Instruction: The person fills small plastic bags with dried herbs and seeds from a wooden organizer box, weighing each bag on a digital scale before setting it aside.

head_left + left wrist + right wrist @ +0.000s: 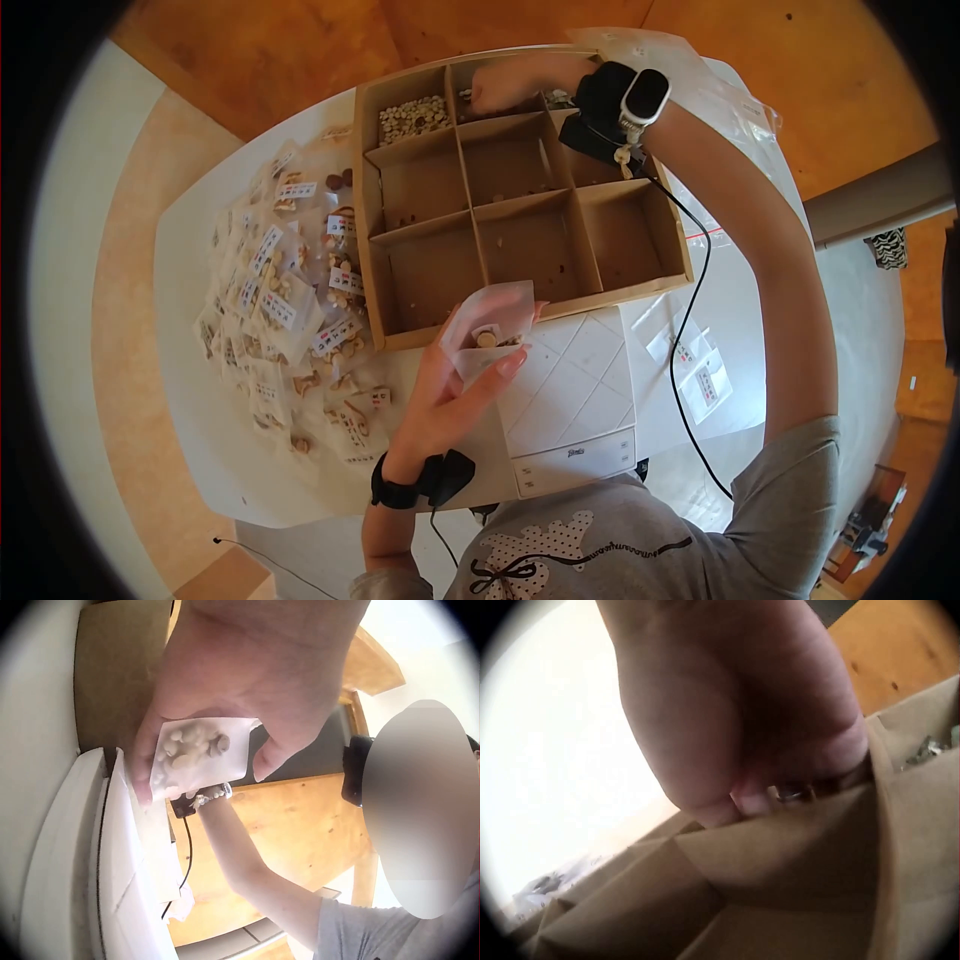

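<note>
My left hand (430, 415) holds a small translucent bag (505, 308) near the front edge of a divided cardboard box (430, 268). Pale chunks and a round brownish slice show through the bag (196, 750) in the left wrist view. My right hand (525, 80) reaches down into the back middle compartment of the box. In the right wrist view, a cardboard divider (795, 847) hides the fingertips of that hand (742, 712), and I cannot tell what they hold. Small dark bits lie beside the hand in that compartment.
Pale dried pieces (412, 120) fill the back left compartment. Many labelled filled bags (265, 290) are heaped left of the box. A white scale (570, 390) stands in front. Labelled flat bags (705, 375) lie to the right, where a black cable (690, 310) hangs from my right wrist.
</note>
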`<action>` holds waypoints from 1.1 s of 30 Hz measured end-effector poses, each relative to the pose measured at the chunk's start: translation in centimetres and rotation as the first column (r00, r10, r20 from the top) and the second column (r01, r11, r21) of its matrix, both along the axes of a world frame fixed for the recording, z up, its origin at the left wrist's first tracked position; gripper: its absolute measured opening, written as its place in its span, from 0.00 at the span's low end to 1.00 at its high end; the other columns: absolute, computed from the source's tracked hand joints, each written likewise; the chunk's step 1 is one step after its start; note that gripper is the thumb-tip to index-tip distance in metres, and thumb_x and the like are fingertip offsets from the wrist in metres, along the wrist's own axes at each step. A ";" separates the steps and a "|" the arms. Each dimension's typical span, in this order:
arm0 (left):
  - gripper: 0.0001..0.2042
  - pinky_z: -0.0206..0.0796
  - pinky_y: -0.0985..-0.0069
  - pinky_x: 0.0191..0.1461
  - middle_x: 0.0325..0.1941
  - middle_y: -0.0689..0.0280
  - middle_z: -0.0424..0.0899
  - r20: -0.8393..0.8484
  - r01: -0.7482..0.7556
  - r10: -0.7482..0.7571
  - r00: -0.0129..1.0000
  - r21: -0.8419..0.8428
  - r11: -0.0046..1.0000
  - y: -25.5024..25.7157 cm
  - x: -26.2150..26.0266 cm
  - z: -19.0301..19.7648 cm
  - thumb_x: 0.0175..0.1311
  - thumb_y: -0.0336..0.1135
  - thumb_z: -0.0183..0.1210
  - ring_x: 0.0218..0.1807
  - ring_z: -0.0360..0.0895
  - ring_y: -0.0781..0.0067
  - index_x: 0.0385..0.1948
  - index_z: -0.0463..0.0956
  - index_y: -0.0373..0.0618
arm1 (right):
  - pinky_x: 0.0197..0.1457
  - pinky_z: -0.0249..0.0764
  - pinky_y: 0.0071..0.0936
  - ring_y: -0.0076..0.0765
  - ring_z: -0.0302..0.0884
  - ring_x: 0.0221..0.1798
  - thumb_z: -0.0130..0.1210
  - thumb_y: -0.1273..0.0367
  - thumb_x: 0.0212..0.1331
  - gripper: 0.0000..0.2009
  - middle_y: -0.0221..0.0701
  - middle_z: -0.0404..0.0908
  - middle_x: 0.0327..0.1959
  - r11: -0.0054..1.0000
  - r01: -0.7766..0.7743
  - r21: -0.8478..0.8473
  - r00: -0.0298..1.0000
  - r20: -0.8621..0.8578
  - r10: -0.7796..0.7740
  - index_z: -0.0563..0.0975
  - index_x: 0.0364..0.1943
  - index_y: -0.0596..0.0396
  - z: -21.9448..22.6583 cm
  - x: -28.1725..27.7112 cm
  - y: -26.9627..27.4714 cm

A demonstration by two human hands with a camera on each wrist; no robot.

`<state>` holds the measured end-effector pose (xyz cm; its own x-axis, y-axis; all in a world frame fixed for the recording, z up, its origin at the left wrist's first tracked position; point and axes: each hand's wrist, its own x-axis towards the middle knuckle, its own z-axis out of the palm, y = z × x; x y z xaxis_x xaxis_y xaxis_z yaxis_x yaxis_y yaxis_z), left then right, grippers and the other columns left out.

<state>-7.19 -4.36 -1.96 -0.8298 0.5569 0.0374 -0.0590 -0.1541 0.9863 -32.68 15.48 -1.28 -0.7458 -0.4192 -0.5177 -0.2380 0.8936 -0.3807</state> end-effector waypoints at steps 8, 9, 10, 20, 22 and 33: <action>0.21 0.66 0.68 0.55 0.53 0.52 0.69 0.304 -0.042 -0.041 0.952 0.261 0.965 -0.2 0.0 0.5 0.64 0.28 0.46 0.54 0.70 0.61 0.58 0.55 0.41 | 0.32 0.73 0.21 0.26 0.77 0.30 0.50 0.49 0.55 0.24 0.30 0.79 0.28 0.856 0.013 -0.517 0.959 -0.235 -0.157 0.79 0.36 0.59 5.9 6.9 0.7; 0.21 0.67 0.67 0.55 0.53 0.51 0.69 0.348 -0.059 -0.047 0.936 0.287 0.956 -0.3 0.0 0.7 0.65 0.28 0.45 0.53 0.71 0.61 0.59 0.53 0.41 | 0.32 0.74 0.21 0.28 0.77 0.29 0.50 0.46 0.53 0.27 0.33 0.80 0.27 0.792 0.005 -0.611 0.970 -0.190 -0.153 0.79 0.34 0.60 6.4 9.6 0.1; 0.21 0.67 0.68 0.55 0.53 0.52 0.69 0.346 -0.061 -0.047 0.937 0.295 0.953 -0.2 0.1 0.9 0.65 0.28 0.44 0.53 0.71 0.62 0.59 0.52 0.41 | 0.34 0.74 0.24 0.30 0.77 0.31 0.50 0.42 0.50 0.31 0.35 0.80 0.27 0.847 0.049 -0.530 0.985 -0.113 -0.128 0.79 0.34 0.63 7.4 12.4 -0.3; 0.19 0.66 0.82 0.45 0.42 0.64 0.75 0.036 -0.288 0.286 0.958 0.111 0.951 1.5 2.2 0.6 0.64 0.29 0.48 0.43 0.73 0.78 0.56 0.56 0.40 | 0.32 0.70 0.18 0.20 0.73 0.29 0.63 0.68 0.48 0.10 0.28 0.78 0.27 0.629 0.218 -0.746 0.943 -0.004 -0.332 0.77 0.31 0.59 5.7 26.1 0.1; 0.16 0.68 0.84 0.40 0.37 0.65 0.77 -0.036 -0.295 0.295 0.955 0.016 0.955 1.3 2.4 1.2 0.62 0.28 0.51 0.39 0.75 0.80 0.52 0.63 0.39 | 0.32 0.70 0.17 0.19 0.74 0.29 0.62 0.71 0.49 0.07 0.27 0.79 0.26 0.578 0.267 -0.771 0.932 0.054 -0.359 0.77 0.28 0.59 6.2 27.1 0.7; 0.06 0.71 0.81 0.32 0.32 0.60 0.82 -0.056 -0.157 0.157 0.986 0.005 0.988 0.5 7.0 3.3 0.59 0.23 0.52 0.31 0.78 0.77 0.35 0.77 0.34 | 0.36 0.71 0.17 0.21 0.76 0.32 0.51 0.83 0.51 0.07 0.30 0.80 0.30 0.201 0.415 -0.887 0.850 0.299 -0.434 0.78 0.32 0.62 6.1 35.6 2.8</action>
<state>-0.20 -3.87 1.37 -0.9033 0.4202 0.0869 0.0214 -0.1582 0.9872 2.91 18.31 4.79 -0.9760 -0.2151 -0.0330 0.0450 -0.0515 -0.9977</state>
